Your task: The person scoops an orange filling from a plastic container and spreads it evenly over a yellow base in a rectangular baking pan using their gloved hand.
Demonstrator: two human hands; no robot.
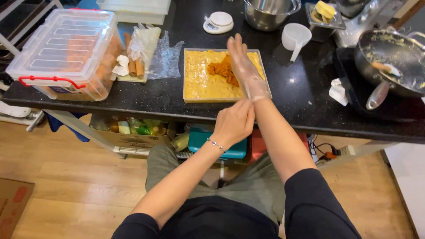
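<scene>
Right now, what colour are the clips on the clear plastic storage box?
Red: the clips on the storage box show clearly in the head view.

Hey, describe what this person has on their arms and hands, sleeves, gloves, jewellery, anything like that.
Both arms have dark, near-black sleeves pushed up to about the elbow, leaving the forearms bare. The right hand wears a thin, clear, loose-fitting disposable plastic glove that ends at the wrist. The left hand is ungloved, with a slim silver-coloured chain bracelet at its wrist. No rings or watch can be made out.
</scene>
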